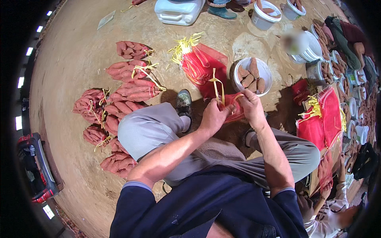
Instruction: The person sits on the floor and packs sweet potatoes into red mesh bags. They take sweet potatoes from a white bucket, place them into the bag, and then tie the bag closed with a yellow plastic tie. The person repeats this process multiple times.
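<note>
Between my knees, my left hand and my right hand grip a red mesh bag at its mouth. A yellow drawstring rises from the bag beside my left fingers. How full the bag is cannot be told, since my hands cover part of it. Just beyond my right hand stands a white bucket holding several sweet potatoes. On the floor ahead lies a stack of flat red mesh bags with yellow drawstrings bunched at one end.
Several filled mesh bags of sweet potatoes lie to my left. More red bags are at right, where another person's hand holds a mesh bag. Buckets line the right side. A plastic jerrycan stands at the far edge.
</note>
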Action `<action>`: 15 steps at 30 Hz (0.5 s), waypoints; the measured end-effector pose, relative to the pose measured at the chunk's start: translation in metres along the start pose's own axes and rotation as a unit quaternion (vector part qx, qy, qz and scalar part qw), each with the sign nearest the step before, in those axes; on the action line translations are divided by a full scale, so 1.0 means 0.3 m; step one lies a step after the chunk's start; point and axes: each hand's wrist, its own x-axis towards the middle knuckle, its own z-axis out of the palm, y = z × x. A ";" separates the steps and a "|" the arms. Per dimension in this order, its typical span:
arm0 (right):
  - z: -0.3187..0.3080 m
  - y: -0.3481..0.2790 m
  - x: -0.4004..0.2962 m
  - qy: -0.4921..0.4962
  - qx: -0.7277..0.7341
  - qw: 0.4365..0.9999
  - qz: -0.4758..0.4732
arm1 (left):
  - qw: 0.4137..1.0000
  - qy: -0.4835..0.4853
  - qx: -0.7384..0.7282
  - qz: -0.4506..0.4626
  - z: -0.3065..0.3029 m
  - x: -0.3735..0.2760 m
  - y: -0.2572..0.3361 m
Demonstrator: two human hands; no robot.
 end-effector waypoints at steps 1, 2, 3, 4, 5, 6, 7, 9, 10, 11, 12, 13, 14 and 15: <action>0.022 -0.037 0.004 -0.041 -0.044 0.998 -0.023 | 0.997 0.019 0.039 0.058 -0.013 -0.014 -0.002; 0.041 -0.069 0.010 -0.080 -0.087 0.992 -0.046 | 0.989 0.037 0.078 0.117 -0.025 -0.026 -0.007; 0.060 -0.093 0.015 -0.120 -0.131 0.982 -0.069 | 0.976 0.055 0.117 0.174 -0.037 -0.030 -0.011; 0.093 -0.135 0.010 -0.155 -0.135 0.975 -0.085 | 0.963 0.077 0.170 0.193 -0.041 -0.018 -0.041; 0.117 -0.189 -0.006 -0.184 -0.173 0.965 -0.072 | 0.975 0.086 0.146 0.143 -0.046 -0.004 -0.071; 0.130 -0.194 -0.002 -0.200 -0.214 0.950 -0.112 | 0.984 0.092 0.120 0.094 -0.049 0.006 -0.073; 0.137 -0.196 0.007 -0.215 -0.254 0.930 -0.152 | 0.990 0.096 0.095 0.045 -0.057 0.014 -0.075; 0.139 -0.182 0.036 -0.191 -0.296 0.914 -0.201 | 0.994 0.091 0.058 0.029 -0.085 0.015 -0.059; 0.141 -0.178 0.052 -0.172 -0.287 0.919 -0.207 | 0.995 0.093 0.038 0.002 -0.087 0.019 -0.043; 0.136 -0.179 0.072 -0.153 -0.278 0.924 -0.213 | 0.995 0.095 0.019 -0.026 -0.088 0.027 -0.035; 0.125 -0.198 0.091 -0.147 -0.276 0.925 -0.217 | 0.993 0.109 0.031 0.025 -0.089 0.037 -0.032; 0.114 -0.198 0.119 -0.145 -0.292 0.917 -0.228 | 0.994 0.102 0.007 0.028 -0.096 0.046 -0.025; 0.106 -0.212 0.144 -0.143 -0.313 0.906 -0.247 | 0.995 0.095 -0.017 0.031 -0.107 0.055 -0.012; 0.108 -0.232 0.161 -0.143 -0.329 0.895 -0.265 | 0.995 0.090 -0.038 0.031 -0.118 0.054 0.011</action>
